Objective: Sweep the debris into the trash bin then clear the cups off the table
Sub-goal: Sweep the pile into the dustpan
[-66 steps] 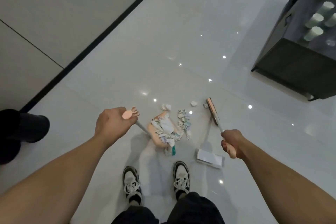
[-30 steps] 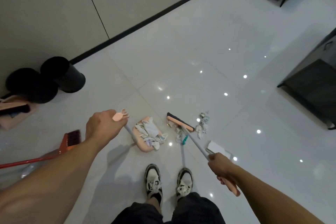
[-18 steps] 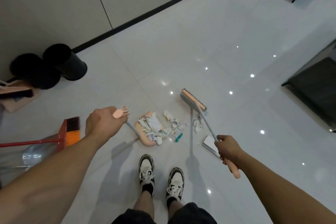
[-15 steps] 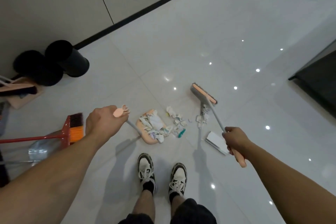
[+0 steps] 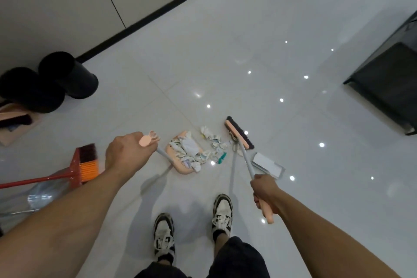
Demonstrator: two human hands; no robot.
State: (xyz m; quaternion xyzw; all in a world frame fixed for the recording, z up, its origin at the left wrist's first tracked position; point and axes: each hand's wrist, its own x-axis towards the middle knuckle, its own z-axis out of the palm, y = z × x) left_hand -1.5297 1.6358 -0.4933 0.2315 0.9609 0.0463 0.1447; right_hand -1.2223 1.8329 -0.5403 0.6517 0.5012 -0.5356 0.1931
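A glossy pale grey tiled floor [image 5: 259, 29] fills most of the view, broad and bare toward the black skirting line of the matt wall. At the right edge stands a dark angular cabinet [image 5: 388, 83]. Two black cylindrical trash bins [image 5: 74, 77] sit side by side by the wall at left, well apart from the sweeping. Below them lies a red plastic broom with orange bristles [image 5: 83, 165], resting over crinkled clear plastic. The left hand [image 5: 128, 156] grips the peach-capped grey handle of a peach plastic dustpan [image 5: 180, 158], heaped with crumpled paper debris [image 5: 191, 153]; further scraps lie between the pan's lip and a peach-backed, black-bristled broom [image 5: 239, 133]. The right hand [image 5: 265, 189] is closed round that broom's slim grey shaft. A flat white card [image 5: 267, 163] lies just beside the shaft.
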